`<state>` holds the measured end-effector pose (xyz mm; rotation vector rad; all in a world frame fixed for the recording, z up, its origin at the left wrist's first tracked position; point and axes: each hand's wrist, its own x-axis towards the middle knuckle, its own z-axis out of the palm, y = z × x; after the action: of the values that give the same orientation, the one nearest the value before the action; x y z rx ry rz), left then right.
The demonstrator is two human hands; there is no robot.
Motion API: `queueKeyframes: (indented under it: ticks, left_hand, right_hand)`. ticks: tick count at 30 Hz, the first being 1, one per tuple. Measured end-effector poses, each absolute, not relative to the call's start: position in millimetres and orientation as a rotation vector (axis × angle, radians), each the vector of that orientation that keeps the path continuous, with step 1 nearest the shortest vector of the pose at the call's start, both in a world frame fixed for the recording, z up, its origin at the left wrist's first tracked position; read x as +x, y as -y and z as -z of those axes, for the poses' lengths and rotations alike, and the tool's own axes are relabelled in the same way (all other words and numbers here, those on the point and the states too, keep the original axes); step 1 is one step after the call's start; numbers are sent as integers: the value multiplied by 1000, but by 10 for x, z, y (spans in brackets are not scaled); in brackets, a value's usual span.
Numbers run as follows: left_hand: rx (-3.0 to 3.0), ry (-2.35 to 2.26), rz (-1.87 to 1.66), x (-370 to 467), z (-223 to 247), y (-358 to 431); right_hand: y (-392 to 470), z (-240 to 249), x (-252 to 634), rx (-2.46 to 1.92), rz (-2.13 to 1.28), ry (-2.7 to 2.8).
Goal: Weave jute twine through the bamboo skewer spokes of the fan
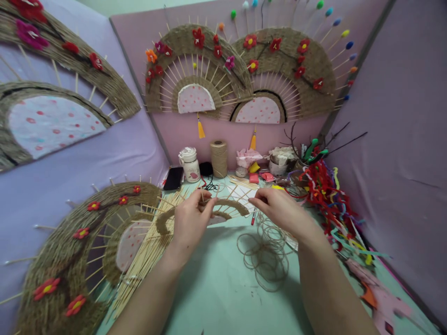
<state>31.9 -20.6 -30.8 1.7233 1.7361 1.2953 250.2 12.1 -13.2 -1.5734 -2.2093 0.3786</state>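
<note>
A small half-round fan of thin wooden sticks, with a woven twine band (234,204), is held up over the table. My left hand (191,221) is closed on its upper left part, thumb and fingers pinching the band and sticks. At the fan's right end, my right hand (281,209) is closed in a pinch; what lies between its fingertips is too small to make out. Loose loops of twine (263,260) lie on the table below that hand, and their upper strands rise toward it. Part of the fan is hidden behind my left hand.
Bundled thin sticks (139,260) lie left, beside a large finished fan (66,246). At the back stand a phone (173,178), a white bottle (190,165) and a twine spool (219,159). Coloured pipe cleaners (324,195) and a pink glue gun (384,298) lie right.
</note>
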Motion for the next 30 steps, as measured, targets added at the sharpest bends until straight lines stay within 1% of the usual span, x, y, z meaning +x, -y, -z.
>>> queueKeyframes:
  ticks: [8, 16, 20, 24, 27, 30]
  left_hand:
    - [1659, -1623, -1471, 270, 242, 239]
    - [1596, -1644, -1587, 234, 211, 225]
    - [1561, -1639, -1708, 204, 135, 265]
    - [1492, -1597, -1832, 169, 26, 367]
    - [1478, -1599, -1865, 156, -33, 433]
    - [1484, -1613, -1865, 151, -50, 449]
  right_hand:
    - [-24, 132, 2286, -1829, -159, 2256]
    - [-28, 157, 2176, -1885, -36, 2236]
    - [-15, 127, 2164, -1794, -61, 2183]
    - [-4, 128, 2173, -1562, -117, 2115]
    - [-8, 145, 2181, -1399, -175, 2050]
    - [-13, 156, 2176, -1351, -221, 2003]
